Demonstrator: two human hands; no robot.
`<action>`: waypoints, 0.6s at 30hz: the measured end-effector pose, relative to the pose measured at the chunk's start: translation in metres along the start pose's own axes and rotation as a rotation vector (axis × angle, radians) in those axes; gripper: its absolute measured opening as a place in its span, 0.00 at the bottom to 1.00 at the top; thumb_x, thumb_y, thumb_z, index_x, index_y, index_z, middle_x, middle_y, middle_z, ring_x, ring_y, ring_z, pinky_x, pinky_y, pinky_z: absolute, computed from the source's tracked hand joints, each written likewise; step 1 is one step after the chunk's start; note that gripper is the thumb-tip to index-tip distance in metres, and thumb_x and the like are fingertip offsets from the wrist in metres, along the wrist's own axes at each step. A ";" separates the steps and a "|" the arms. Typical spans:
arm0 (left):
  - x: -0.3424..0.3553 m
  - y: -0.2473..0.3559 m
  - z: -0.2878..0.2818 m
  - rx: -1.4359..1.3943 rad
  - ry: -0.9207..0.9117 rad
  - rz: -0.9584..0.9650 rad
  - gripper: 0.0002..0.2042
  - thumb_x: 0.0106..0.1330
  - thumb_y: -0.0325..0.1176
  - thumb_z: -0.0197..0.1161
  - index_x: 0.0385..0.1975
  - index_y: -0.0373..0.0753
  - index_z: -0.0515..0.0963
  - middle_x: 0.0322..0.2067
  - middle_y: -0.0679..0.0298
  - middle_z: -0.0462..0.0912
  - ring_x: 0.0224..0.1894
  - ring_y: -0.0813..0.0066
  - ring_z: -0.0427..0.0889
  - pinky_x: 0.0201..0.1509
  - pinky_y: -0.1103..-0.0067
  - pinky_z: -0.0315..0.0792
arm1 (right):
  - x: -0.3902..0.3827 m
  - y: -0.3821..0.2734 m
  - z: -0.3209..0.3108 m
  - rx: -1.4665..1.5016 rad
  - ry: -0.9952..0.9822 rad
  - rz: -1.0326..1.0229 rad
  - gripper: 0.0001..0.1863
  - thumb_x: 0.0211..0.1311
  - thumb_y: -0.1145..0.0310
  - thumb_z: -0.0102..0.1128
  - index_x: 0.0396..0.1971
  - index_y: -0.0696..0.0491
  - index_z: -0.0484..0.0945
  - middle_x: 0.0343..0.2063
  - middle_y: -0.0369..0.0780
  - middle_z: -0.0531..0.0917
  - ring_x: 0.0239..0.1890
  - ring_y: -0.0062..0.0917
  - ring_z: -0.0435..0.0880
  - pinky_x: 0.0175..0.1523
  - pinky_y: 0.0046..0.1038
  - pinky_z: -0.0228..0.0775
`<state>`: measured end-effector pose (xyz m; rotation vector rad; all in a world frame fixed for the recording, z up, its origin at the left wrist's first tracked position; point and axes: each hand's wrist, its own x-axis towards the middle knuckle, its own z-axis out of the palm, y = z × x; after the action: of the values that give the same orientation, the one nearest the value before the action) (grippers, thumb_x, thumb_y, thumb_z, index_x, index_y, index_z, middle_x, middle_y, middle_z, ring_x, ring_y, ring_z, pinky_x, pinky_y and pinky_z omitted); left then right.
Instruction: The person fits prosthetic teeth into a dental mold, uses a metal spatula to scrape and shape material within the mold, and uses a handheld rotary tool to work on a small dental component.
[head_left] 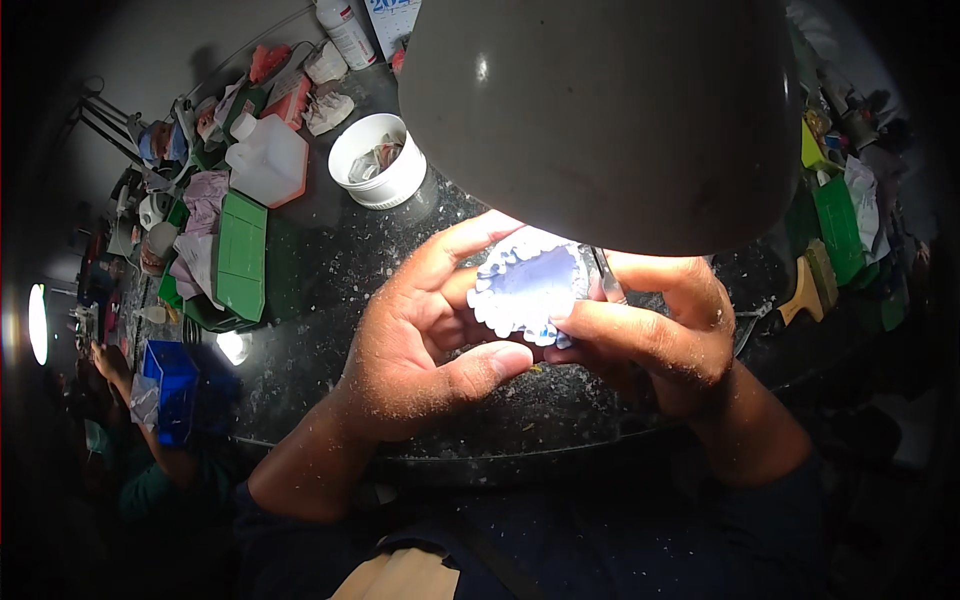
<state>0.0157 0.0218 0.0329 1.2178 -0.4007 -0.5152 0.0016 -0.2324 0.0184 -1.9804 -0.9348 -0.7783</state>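
Under the lamp's bright light, a pale dental cast (pixel 528 287) with a curved row of teeth is held up in front of me. My left hand (pixel 420 340) is closed around its left side, fingers behind and thumb along the lower edge. My right hand (pixel 665 325) is at the cast's right side, its thumb tip touching the teeth. A thin metal tool (pixel 606 277) shows between the right fingers, beside the cast; its kind is hard to make out. Pale dust covers both hands.
A large grey lamp shade (pixel 600 130) hangs close above my hands. On the dusty dark table stand a white tub (pixel 378 165) and a plastic bottle (pixel 268 160). Green bins (pixel 241 255) line the left, near a blue bin (pixel 172 392). A brush (pixel 803 290) lies right. Another person's arm (pixel 125 375) shows far left.
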 end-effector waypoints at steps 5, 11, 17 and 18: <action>-0.004 -0.004 0.002 0.088 0.037 -0.027 0.37 0.70 0.17 0.69 0.79 0.31 0.62 0.67 0.45 0.80 0.70 0.62 0.82 0.76 0.65 0.75 | 0.000 -0.005 -0.007 -0.033 -0.054 0.113 0.25 0.51 0.62 0.92 0.48 0.53 0.90 0.46 0.40 0.88 0.48 0.28 0.88 0.52 0.29 0.82; -0.005 -0.022 -0.001 0.163 0.055 0.288 0.30 0.71 0.15 0.70 0.72 0.32 0.70 0.65 0.49 0.82 0.67 0.66 0.84 0.73 0.68 0.78 | -0.003 -0.001 -0.003 0.033 -0.031 0.255 0.27 0.48 0.63 0.93 0.48 0.54 0.90 0.43 0.41 0.90 0.44 0.29 0.88 0.49 0.30 0.83; -0.005 -0.018 0.002 0.253 0.079 0.166 0.26 0.73 0.19 0.71 0.69 0.30 0.72 0.62 0.51 0.85 0.63 0.68 0.86 0.69 0.69 0.80 | -0.004 -0.001 0.002 0.081 -0.039 0.250 0.23 0.50 0.70 0.91 0.46 0.55 0.90 0.43 0.44 0.86 0.44 0.34 0.91 0.48 0.33 0.86; -0.003 -0.018 0.005 0.299 0.103 0.206 0.24 0.73 0.18 0.71 0.67 0.32 0.73 0.58 0.53 0.86 0.54 0.74 0.88 0.56 0.77 0.82 | -0.005 0.000 0.002 0.085 -0.035 0.252 0.23 0.50 0.70 0.91 0.46 0.55 0.90 0.43 0.44 0.86 0.43 0.33 0.90 0.47 0.33 0.86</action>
<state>0.0077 0.0145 0.0169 1.4647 -0.5215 -0.2178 -0.0009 -0.2325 0.0137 -1.9943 -0.7079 -0.5547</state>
